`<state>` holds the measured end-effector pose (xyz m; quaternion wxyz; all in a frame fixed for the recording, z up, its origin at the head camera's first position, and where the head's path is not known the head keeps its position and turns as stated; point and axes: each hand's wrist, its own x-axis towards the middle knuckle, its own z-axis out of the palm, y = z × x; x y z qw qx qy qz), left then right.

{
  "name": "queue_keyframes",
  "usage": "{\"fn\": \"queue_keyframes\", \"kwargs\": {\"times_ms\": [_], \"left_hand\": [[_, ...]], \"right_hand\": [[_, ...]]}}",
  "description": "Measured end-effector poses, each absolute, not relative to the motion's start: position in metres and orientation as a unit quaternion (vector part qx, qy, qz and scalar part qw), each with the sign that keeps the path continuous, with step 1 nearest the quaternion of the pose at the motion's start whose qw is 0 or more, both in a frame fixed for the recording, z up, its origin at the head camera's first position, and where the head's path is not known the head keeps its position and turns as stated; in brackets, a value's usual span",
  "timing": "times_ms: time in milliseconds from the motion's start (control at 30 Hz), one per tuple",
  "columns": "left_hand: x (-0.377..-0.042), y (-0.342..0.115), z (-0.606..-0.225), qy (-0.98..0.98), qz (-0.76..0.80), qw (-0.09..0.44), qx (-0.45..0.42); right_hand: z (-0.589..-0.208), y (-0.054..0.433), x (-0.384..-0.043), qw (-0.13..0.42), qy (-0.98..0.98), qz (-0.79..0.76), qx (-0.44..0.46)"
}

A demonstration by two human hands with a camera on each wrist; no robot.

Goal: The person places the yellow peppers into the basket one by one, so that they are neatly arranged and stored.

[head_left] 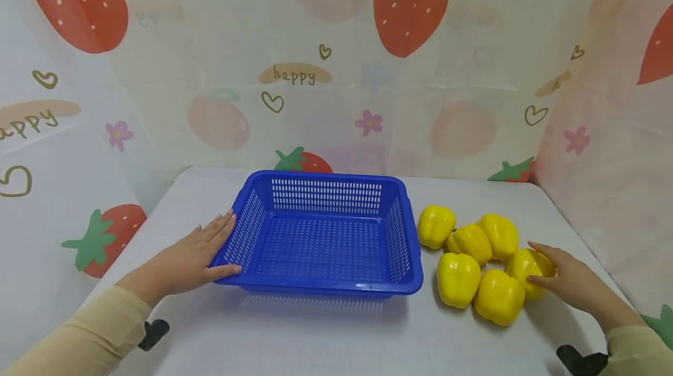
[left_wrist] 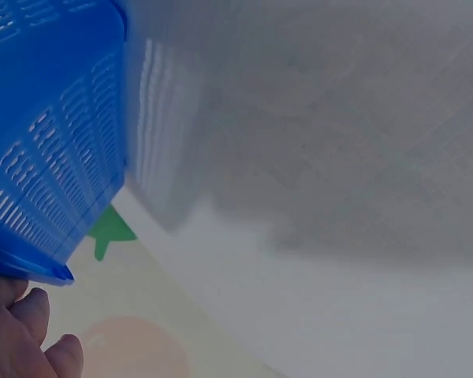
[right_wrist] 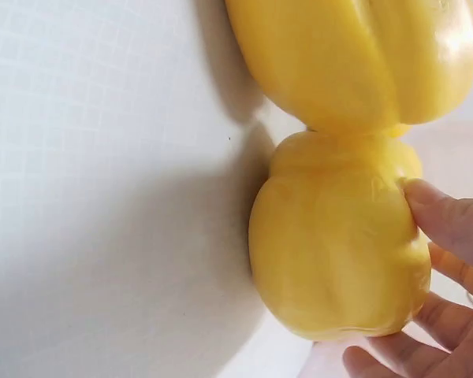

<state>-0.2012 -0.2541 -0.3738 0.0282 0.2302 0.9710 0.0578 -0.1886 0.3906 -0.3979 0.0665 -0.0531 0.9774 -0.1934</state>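
Note:
A blue plastic basket [head_left: 326, 285] with slotted walls stands on the table, nothing inside it. My left hand [head_left: 191, 259] rests on its left rim, fingers straight and thumb toward the front corner. In the left wrist view, fingertips of that hand [left_wrist: 20, 331] lie right at the basket's rim [left_wrist: 31, 268]. To the basket's right, several yellow bell peppers [head_left: 499, 297] lie grouped together. With thumb and fingers curved round it, my right hand [head_left: 575, 279] holds the rightmost bell pepper [head_left: 520, 265]. The right wrist view shows this bell pepper [right_wrist: 339, 244] against another one.
A white cloth covers the table [head_left: 210, 335]. Behind it hangs a curtain [head_left: 399, 96] printed with strawberries, hearts and flowers, which also runs along both sides. Dark straps [head_left: 580, 359] show at both wrists.

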Motion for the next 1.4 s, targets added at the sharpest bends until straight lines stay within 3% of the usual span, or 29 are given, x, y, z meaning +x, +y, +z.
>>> {"fn": "queue_keyframes", "kwargs": {"times_ms": [1400], "left_hand": [[-0.196,-0.243,-0.374,0.972,0.054,0.033,0.228]], "right_hand": [[-0.420,0.403,-0.181,0.088,0.968,-0.233,-0.036]]}}
